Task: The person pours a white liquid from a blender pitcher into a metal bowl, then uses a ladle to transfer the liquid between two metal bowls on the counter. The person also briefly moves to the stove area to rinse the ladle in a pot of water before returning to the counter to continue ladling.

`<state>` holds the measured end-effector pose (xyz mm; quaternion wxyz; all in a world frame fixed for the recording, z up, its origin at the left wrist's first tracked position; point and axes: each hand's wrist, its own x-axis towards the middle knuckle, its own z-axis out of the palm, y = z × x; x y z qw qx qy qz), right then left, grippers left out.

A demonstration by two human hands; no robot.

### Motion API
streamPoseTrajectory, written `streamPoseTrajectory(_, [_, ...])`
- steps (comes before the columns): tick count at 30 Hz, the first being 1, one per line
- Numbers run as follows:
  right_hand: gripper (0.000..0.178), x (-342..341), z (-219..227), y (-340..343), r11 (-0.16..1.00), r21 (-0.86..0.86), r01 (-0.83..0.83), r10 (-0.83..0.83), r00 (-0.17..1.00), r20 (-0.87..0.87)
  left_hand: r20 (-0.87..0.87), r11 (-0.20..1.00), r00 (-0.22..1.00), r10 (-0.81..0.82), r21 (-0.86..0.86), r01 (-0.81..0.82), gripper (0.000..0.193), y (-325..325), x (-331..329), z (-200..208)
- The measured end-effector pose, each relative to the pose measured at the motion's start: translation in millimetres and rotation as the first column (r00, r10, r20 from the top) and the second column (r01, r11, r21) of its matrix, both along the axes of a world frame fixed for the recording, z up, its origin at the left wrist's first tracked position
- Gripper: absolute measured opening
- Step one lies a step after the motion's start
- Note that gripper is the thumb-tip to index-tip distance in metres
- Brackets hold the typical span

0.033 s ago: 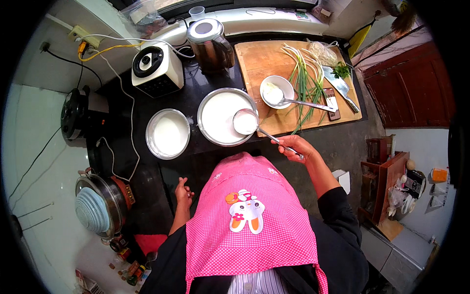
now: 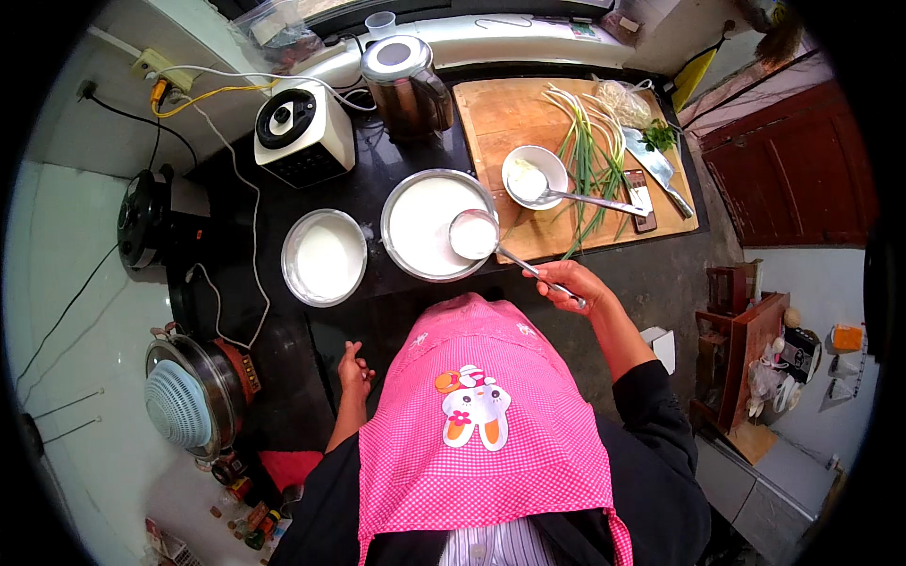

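Observation:
My right hand (image 2: 573, 283) is closed round the handle of a metal ladle (image 2: 514, 259). The ladle's bowl holds white liquid and sits over the right side of a large metal basin (image 2: 389, 247) of the same white liquid. Left of that basin stands a smaller metal bowl (image 2: 290, 280), also with white liquid in it. My left hand (image 2: 354, 372) hangs by the counter's front edge, beside my pink checked apron (image 2: 528, 415). Its fingers are curled together, with nothing visible in them.
On the wooden cutting board (image 2: 491, 104) are a white bowl (image 2: 559, 162) with a spoon (image 2: 595, 200), green onions (image 2: 587, 151), a cleaver (image 2: 651, 160) and a phone (image 2: 640, 203). Behind the basins stand a metal jug (image 2: 401, 90) and a blender base (image 2: 321, 141). Cables (image 2: 258, 217) trail at left.

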<state>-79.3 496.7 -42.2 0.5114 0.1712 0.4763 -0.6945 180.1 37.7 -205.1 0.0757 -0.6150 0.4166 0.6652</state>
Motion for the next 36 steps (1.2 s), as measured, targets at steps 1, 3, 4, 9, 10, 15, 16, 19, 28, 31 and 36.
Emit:
streamPoseTrajectory(1, [0.025,-0.2,2.3,-1.4,1.0,0.015,-0.005,0.006,1.0,-0.006,0.01,1.0,1.0,0.004,0.001,-0.004,0.053,-0.1,0.4,0.4])
streamPoseTrajectory(3, [0.025,-0.6,4.0,-1.4,1.0,-0.011,0.005,-0.004,1.0,0.013,0.003,1.0,1.0,0.01,-0.005,-0.01,0.053,0.1,1.9,0.2])
streamPoseTrajectory(4, [0.025,-0.5,4.5,-0.5,1.0,-0.023,0.01,-0.01,1.0,0.022,-0.001,1.0,1.0,0.012,-0.007,-0.012,0.053,0.8,2.8,-0.5])
streamPoseTrajectory(9, [0.026,-1.2,-3.3,3.5,0.998,-0.051,0.025,-0.024,0.999,0.026,0.004,1.0,1.0,0.001,-0.013,-0.001,0.054,0.3,3.1,1.1])
streamPoseTrajectory(10, [0.026,-0.9,0.0,1.9,0.998,-0.054,0.029,-0.028,0.999,0.025,-0.001,1.0,1.0,0.003,-0.012,-0.003,0.054,0.9,3.7,1.8])
streamPoseTrajectory(15, [0.025,-4.3,-1.2,1.0,0.999,-0.024,0.024,-0.023,0.999,0.04,0.011,1.0,1.0,0.009,-0.01,-0.009,0.054,2.1,1.9,3.1])
streamPoseTrajectory(16, [0.025,-5.1,-3.5,1.1,0.999,-0.03,0.028,-0.026,0.999,0.044,0.014,1.0,1.0,0.006,-0.01,-0.006,0.054,2.1,0.5,3.9])
streamPoseTrajectory(19, [0.025,-4.4,1.8,0.1,0.998,-0.061,0.028,-0.025,0.999,0.046,0.001,1.0,1.0,0.007,-0.004,-0.007,0.053,2.6,-1.5,4.1])
streamPoseTrajectory(28, [0.025,-6.2,2.1,2.4,0.999,-0.021,0.034,-0.033,0.998,0.054,-0.002,1.0,1.0,-0.002,-0.016,0.002,0.053,0.5,-1.0,2.1])
streamPoseTrajectory(31, [0.024,-8.4,1.2,2.4,1.0,-0.012,0.023,-0.022,0.997,0.071,0.014,1.0,1.0,0.011,-0.007,-0.011,0.053,1.4,-1.7,2.4])
streamPoseTrajectory(36, [0.024,-11.5,2.3,1.4,1.0,-0.002,0.006,-0.006,0.998,0.055,-0.007,1.0,1.0,0.003,0.0,-0.003,0.053,2.1,-1.8,0.0])
